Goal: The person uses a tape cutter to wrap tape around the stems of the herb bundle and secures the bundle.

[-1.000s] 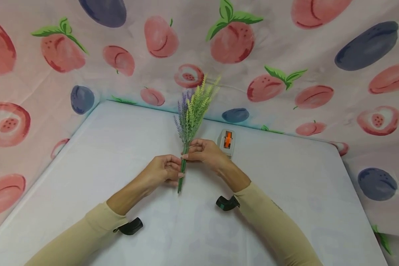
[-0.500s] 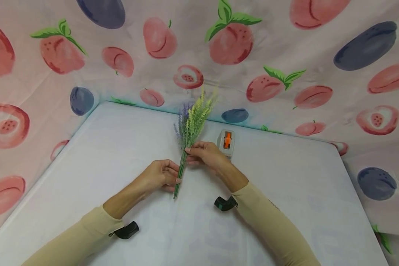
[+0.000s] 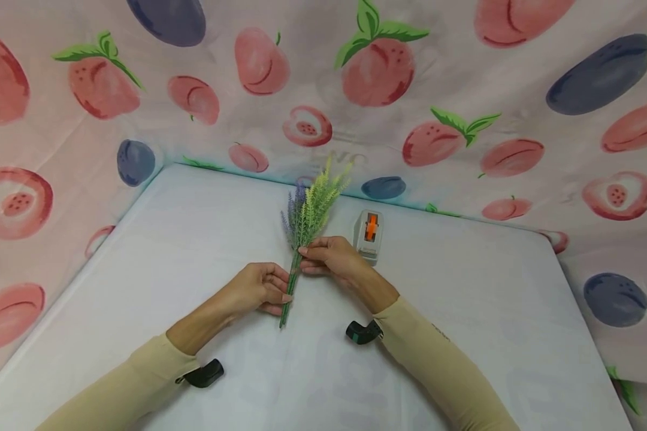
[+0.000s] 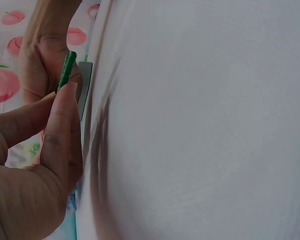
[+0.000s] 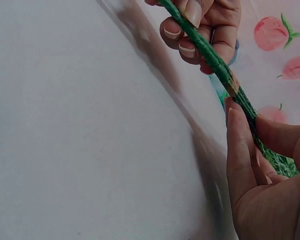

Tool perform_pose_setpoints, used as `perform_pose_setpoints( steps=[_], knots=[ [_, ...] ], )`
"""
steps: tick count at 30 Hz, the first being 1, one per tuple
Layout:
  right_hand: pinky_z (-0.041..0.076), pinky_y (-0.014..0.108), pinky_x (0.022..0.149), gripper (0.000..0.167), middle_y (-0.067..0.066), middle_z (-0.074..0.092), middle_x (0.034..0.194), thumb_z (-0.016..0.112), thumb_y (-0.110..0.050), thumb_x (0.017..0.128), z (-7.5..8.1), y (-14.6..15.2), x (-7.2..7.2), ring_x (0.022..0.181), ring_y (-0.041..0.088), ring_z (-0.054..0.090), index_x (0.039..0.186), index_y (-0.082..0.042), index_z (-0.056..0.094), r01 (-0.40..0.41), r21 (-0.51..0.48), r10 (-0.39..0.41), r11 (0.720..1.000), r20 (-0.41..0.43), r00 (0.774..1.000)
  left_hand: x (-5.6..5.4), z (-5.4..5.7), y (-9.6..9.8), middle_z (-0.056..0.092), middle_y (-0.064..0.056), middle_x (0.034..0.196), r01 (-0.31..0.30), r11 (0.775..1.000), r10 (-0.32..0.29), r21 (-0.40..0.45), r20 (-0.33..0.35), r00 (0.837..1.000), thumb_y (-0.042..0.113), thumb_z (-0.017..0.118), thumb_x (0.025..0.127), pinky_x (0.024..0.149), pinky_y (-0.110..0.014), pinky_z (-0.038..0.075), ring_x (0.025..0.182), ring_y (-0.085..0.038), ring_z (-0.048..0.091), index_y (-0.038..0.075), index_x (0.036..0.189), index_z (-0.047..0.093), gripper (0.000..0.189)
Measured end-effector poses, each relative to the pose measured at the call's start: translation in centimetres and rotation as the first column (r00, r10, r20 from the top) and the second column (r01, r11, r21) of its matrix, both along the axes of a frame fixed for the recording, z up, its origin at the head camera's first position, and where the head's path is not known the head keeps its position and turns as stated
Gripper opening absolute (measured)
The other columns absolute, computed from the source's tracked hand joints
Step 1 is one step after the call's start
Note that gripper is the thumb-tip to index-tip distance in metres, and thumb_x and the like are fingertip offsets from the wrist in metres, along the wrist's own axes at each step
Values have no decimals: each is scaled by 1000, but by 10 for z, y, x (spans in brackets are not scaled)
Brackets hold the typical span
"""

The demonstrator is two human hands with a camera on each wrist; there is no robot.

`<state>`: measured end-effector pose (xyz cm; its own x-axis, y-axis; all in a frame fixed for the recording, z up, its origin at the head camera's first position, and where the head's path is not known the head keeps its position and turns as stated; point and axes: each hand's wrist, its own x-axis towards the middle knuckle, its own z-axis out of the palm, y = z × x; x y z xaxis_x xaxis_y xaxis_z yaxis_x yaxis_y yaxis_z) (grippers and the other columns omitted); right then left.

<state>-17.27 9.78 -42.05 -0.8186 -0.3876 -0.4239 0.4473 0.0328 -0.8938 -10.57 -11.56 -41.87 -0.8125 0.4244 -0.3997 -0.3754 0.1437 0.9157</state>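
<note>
A bunch of artificial lavender (image 3: pixel 317 209), with purple and yellow-green flower spikes, leans up and to the right in the head view. My left hand (image 3: pixel 260 288) pinches its green stems near the lower ends. Just below the flower heads, my right hand (image 3: pixel 330 258) pinches the same stems between thumb and fingers. Only the cut tips of the stems (image 4: pixel 66 69) stick out past my left fingertips in the left wrist view. A tan patch (image 5: pixel 233 84) wraps part of the stems between the two hands in the right wrist view.
A grey tape dispenser (image 3: pixel 369 234) with an orange wheel stands just behind my right hand. The white table (image 3: pixel 453 287) meets a fruit-printed cloth (image 3: pixel 215 54) at its back and left. Black cameras (image 3: pixel 363 332) sit at both sleeves.
Both hands have come down and nearer with the lavender bunch. My right thumb now lies higher on the stems, close under the flowers, and the gap between the hands has grown.
</note>
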Motion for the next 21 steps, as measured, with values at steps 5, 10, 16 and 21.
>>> perform_pose_setpoints(
  steps=[5,10,16,21],
  knots=[
    [60,32,81,21,10,72,91,67,-7,99,-4,-2,-2,75,15,74,114,8,64,22,6,-23,1000,24,999,-2,-2,0,62,-15,100,-16,999,16,-40,-6,1000,-7,69,89,75,-38,62,85,-21,71,-10,121,56,35],
    [60,31,79,28,10,74,90,69,-7,97,-4,-5,-5,76,15,74,119,8,64,41,39,-42,998,25,999,-3,-2,3,61,-11,92,-39,997,38,-62,-20,999,-10,69,88,74,-38,62,81,-19,71,-10,122,56,36],
    [61,30,75,30,10,76,89,72,-5,95,-5,-6,-7,79,16,76,121,6,64,54,81,-56,995,12,998,-5,-1,3,62,-12,92,-61,994,55,-89,-67,996,-10,68,88,73,-38,62,82,-21,72,-9,125,55,39],
    [61,28,75,30,13,76,93,73,-3,93,-5,-7,-7,82,18,76,121,6,63,63,92,-63,994,1,998,-6,-3,3,61,-13,94,-67,991,55,-118,-101,993,-9,70,88,73,-37,61,82,-21,71,-8,126,56,40]
  ],
)
